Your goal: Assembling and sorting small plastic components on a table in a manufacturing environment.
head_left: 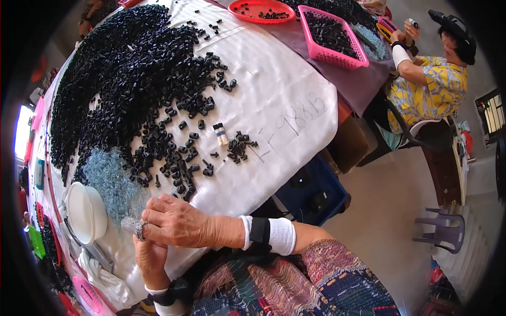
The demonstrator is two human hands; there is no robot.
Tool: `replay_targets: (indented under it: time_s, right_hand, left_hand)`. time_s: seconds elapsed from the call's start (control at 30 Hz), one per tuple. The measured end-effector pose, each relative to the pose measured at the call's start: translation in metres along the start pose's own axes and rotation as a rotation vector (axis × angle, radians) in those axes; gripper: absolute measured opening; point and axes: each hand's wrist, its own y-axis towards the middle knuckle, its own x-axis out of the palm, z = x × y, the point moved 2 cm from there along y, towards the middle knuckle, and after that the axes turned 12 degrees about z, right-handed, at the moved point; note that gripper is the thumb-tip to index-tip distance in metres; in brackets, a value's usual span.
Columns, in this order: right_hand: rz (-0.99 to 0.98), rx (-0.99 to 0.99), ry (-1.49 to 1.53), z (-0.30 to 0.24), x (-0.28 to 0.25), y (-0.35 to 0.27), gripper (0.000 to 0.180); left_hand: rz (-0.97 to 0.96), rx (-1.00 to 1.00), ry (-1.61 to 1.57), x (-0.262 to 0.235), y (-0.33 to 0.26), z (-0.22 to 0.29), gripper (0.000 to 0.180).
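- My right hand [176,224] lies across the top of my left hand [150,255] at the near edge of the table [295,110] — the two are pressed together, fingers curled in.
- Between the fingertips sits a small bunch of clear bluish bits [132,225]; both hands pinch it, the right from above, the left from under.
- Just past my knuckles is the loose pile of the same clear bluish pieces [108,176], touching distance, spread flat on the white cloth [279,89].
- A white bowl [84,210] stands just left of my hands, near the table's left rim, rim tilted toward me.
- Big heap of small black pieces [121,68] fills the far left half of the cloth; its tail of scattered black bits runs down to just beyond my right hand.
- One small white-and-black tube [221,134] stands apart, beside a little cluster of black bits.
- Open room — the right half of the cloth is bare, all the way to the table's right edge.
- Far end: red tray [247,13] and pink basket [342,55], both holding black pieces, well away from me.
- Another person [432,84] sits at the far right corner, their hands up by the basket.
- Right of the table the floor drops open; a purple plastic chair [445,229] stands there.
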Motion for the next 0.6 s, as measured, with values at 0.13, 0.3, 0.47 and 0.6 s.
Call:
replay_targets:
  time_s: [0.13, 0.3, 0.47, 0.6]
  right_hand:
    - [0.016, -0.009, 0.024, 0.0005, -0.0020, -0.0031, 0.010]
    - [0.062, -0.003, 0.006, -0.0007, -0.0046, -0.0037, 0.009]
    - [0.068, 0.008, 0.017, -0.0013, -0.0059, -0.0052, 0.010]
    - [0.058, 0.018, 0.046, -0.0006, -0.0035, -0.0093, 0.009]
  left_hand:
    - [-0.025, -0.010, 0.003, -0.0013, 0.0005, -0.0016, 0.048]
    - [-0.061, -0.026, 0.023, 0.0039, 0.0003, -0.0024, 0.048]
    - [-0.058, -0.036, 0.002, 0.0007, 0.0010, -0.0047, 0.052]
    - [-0.069, -0.056, 0.008, -0.0029, -0.0010, -0.0041, 0.053]
